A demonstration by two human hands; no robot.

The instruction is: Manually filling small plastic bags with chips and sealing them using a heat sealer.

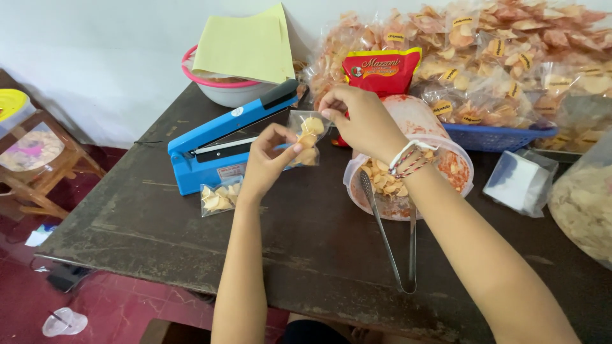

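Fingertips [294, 148] of the left hand [268, 162] and the right hand [363, 121] pinch one small clear plastic bag of pale chips [307, 139] above the dark wooden table [153, 223]. One filled bag [220, 197] lies beside one blue heat sealer [217, 143]. One red foil pouch [381, 70] stands behind; steel tongs [392, 236] rest in a clear tub [408, 169].

Red pouch [381, 69] stands before clear yellow-labelled chip bags [497, 57].
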